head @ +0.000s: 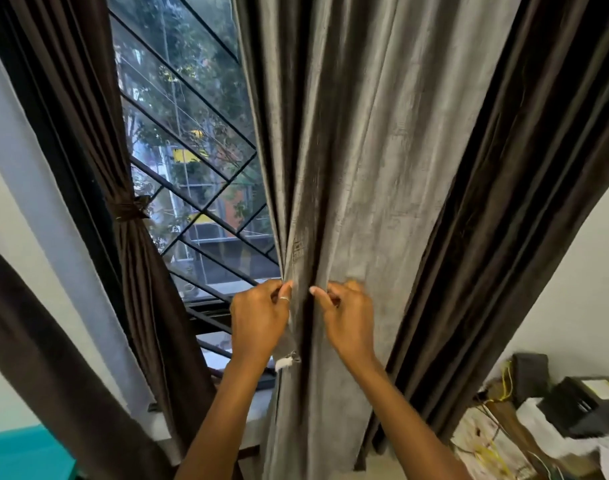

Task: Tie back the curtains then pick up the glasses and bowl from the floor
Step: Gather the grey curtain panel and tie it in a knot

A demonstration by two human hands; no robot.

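A wide grey-backed brown curtain (pixel 372 161) hangs in front of me and covers the right part of the window. My left hand (pixel 259 318) grips its left edge, fingers curled round the fabric. My right hand (pixel 348 318) pinches a fold just to the right, a dark crease between the two hands. At the left, a brown curtain (pixel 123 140) is gathered and bound by a tie (pixel 129 209). A small white tag (pixel 285 362) sticks out of the grey curtain's edge below my left wrist. No glasses or bowl are in view.
The window with its dark diagonal grille (pixel 192 161) shows between the two curtains. A dark box (pixel 587 403) and yellow cables (pixel 503 382) lie on cluttered papers at the lower right. A teal surface (pixel 22 452) is at the lower left, next to another brown curtain strip (pixel 39 348).
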